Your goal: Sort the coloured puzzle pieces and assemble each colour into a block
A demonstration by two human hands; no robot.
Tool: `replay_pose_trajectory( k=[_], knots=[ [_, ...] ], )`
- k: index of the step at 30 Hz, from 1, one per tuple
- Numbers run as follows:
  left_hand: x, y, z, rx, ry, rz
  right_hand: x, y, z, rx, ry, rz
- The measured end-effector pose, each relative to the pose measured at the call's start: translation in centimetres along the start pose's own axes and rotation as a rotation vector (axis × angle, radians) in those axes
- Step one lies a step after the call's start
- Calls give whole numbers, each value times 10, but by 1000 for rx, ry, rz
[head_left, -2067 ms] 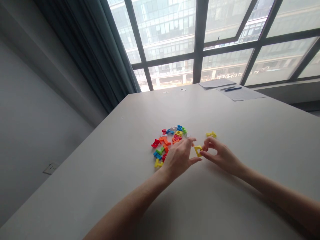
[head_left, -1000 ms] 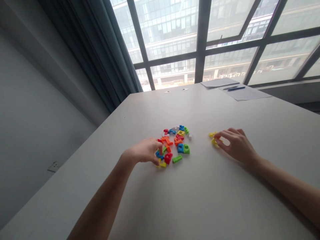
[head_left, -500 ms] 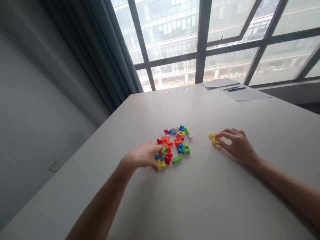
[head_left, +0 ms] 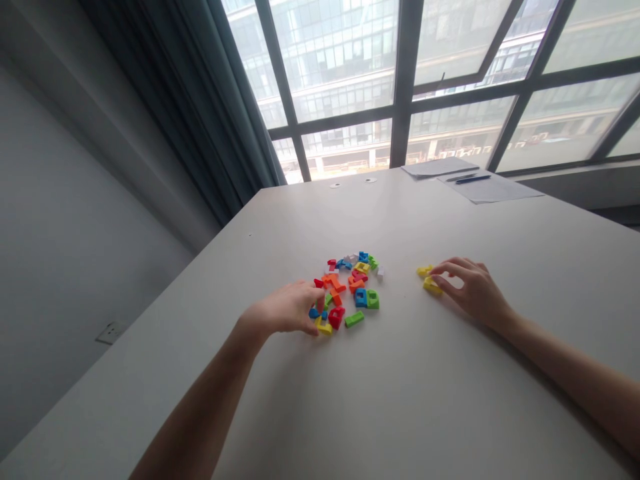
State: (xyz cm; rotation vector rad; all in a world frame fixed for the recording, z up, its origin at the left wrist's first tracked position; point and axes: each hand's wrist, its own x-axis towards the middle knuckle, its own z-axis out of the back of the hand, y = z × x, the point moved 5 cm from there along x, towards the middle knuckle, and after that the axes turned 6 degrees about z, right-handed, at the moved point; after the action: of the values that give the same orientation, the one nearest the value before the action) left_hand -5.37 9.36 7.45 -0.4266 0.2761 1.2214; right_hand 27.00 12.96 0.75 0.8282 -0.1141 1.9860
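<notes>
A loose cluster of small coloured plastic blocks lies on the white table (head_left: 400, 393). My left hand (head_left: 285, 310) is at its left edge, thumb and fingers apart. The thumb tip is beside a yellow L-shaped block (head_left: 325, 327), and a blue block (head_left: 319, 313) shows between the fingers; some pieces there are hidden. Over to the right, my right hand (head_left: 473, 288) has its thumb and index finger pinched at a yellow block (head_left: 432, 287), low at the tabletop. Just behind that one lies another yellow block (head_left: 424, 271).
The cluster includes a red block (head_left: 337, 317), a green bar (head_left: 355, 319), a blue block (head_left: 361, 297), and orange and white pieces. Papers (head_left: 493, 191) with a pen (head_left: 473, 179) lie at the far edge by the window. A curtain (head_left: 200, 100) hangs at left.
The yellow block at my right fingertips has turned slightly and looks flatter. By my left thumb, the yellow L-shaped block has shifted a little. Both hands have barely moved.
</notes>
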Motion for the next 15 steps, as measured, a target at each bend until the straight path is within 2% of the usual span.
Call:
replay_pose_trajectory(
  k=[7, 15],
  knots=[
    [7, 5, -4, -38, -61, -79, 0, 1, 1, 17, 4, -5],
    [12, 6, -6, 3, -78, -95, -1, -1, -1, 33, -10, 7]
  ],
)
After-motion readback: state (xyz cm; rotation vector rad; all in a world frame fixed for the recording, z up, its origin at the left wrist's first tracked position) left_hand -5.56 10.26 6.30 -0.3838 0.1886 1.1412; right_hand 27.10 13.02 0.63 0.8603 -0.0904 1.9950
